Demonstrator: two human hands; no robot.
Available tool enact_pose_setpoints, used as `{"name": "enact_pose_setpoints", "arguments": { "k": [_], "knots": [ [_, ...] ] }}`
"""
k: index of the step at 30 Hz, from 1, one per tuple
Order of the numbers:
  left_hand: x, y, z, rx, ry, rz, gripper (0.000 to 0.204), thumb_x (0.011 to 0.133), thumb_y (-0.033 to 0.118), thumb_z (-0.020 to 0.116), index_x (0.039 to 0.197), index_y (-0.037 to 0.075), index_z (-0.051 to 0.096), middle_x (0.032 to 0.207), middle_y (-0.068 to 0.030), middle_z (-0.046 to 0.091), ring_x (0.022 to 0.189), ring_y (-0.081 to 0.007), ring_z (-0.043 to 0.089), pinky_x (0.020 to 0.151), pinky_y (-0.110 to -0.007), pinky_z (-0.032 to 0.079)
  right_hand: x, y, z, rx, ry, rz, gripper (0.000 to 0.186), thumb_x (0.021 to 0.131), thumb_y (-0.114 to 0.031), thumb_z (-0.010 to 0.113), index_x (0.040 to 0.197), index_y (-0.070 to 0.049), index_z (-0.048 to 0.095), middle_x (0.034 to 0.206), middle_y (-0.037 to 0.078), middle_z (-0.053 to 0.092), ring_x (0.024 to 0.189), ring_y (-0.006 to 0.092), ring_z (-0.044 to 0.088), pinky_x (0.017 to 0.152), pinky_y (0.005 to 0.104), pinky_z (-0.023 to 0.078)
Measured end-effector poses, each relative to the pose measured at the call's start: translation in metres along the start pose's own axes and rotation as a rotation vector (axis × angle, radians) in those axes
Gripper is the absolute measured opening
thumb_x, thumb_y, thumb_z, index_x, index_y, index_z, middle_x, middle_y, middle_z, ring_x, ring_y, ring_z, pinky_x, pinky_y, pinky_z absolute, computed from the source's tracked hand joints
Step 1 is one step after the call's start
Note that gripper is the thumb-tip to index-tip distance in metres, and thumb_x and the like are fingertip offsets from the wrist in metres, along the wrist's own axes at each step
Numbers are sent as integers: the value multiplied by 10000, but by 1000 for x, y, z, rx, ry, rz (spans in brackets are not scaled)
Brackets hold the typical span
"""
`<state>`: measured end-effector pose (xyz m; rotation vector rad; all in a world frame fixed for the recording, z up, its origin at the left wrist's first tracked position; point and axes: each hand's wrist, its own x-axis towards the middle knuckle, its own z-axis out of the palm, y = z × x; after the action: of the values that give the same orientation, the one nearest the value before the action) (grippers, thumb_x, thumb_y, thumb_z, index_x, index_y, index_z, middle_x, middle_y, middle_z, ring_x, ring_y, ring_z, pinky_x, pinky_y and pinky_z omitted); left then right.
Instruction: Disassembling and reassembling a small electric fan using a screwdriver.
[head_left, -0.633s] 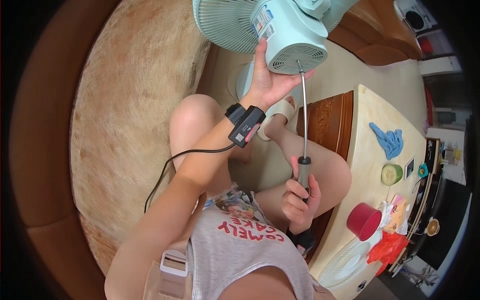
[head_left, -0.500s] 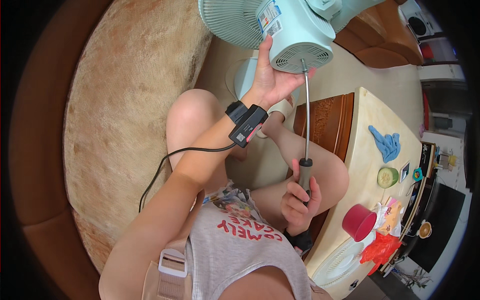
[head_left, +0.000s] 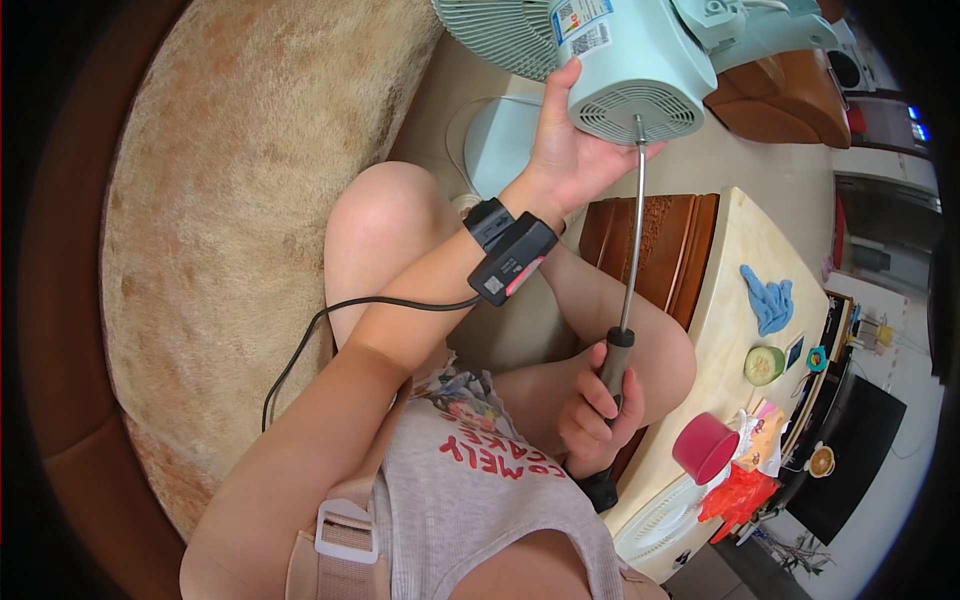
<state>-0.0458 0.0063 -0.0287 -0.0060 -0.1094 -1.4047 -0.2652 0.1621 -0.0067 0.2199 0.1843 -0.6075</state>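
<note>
At top centre I support a pale mint electric fan (head_left: pixel 645 85) from beneath with my left hand (head_left: pixel 580 135), thumb along its housing and palm under the vented end. A long-shafted screwdriver (head_left: pixel 620 355) meets the round vent grille, its tip at or just inside it. My right hand (head_left: pixel 600 410) is closed around the grey-and-black handle, below my left hand. A black strapped device (head_left: pixel 510 255) with a cable is on my left wrist. The fan's round blade cage (head_left: pixel 490 25) is partly cut off by the picture's edge.
A fur-covered sofa seat (head_left: pixel 210 230) lies left, beside my bent legs. The fan's base (head_left: pixel 495 150) is behind my arm. Right, a table (head_left: pixel 718 270) carries a blue cloth (head_left: pixel 768 300), cucumber piece (head_left: pixel 762 365), red container (head_left: pixel 705 445), red bag and white grille (head_left: pixel 650 525). A brown armchair (head_left: pixel 780 100) stands beyond.
The fan, my left hand and the screwdriver's upper end have shifted right in the picture, and the handle slightly down. The view of the room has also shifted a little. Both grips remain.
</note>
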Motion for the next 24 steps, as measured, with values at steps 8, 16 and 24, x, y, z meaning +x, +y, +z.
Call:
{"name": "enact_pose_setpoints", "arguments": {
  "k": [8, 16, 24],
  "knots": [
    [-6, -3, -2, 10, 14, 40, 756, 792, 595, 512, 1345, 111, 336, 1277, -130, 444, 1173, -267, 438, 950, -440, 383, -6, 6, 33, -617, 324, -164, 473, 974, -309, 354, 1352, -26, 357, 702, 29, 434, 416, 79, 382, 332, 209, 284],
    [-5, 4, -3, 63, -32, 62, 737, 815, 604, 457, 1351, 113, 338, 1289, -123, 440, 1174, -259, 436, 955, -430, 380, 2, 6, 82, -2047, 885, -449, 358, 839, -53, 602, 1174, 55, 533, 825, 43, 600, 702, 61, 537, 640, 184, 395],
    [-3, -5, -5, 92, -88, -3, 747, 810, 615, 514, 1359, 140, 338, 1313, -100, 429, 1205, -236, 411, 1001, -420, 355, -25, -17, 49, -364, 289, -282, 569, 933, -255, 431, 1420, -66, 207, 966, 103, 477, 465, 80, 423, 397, 159, 332]
  ]
}}
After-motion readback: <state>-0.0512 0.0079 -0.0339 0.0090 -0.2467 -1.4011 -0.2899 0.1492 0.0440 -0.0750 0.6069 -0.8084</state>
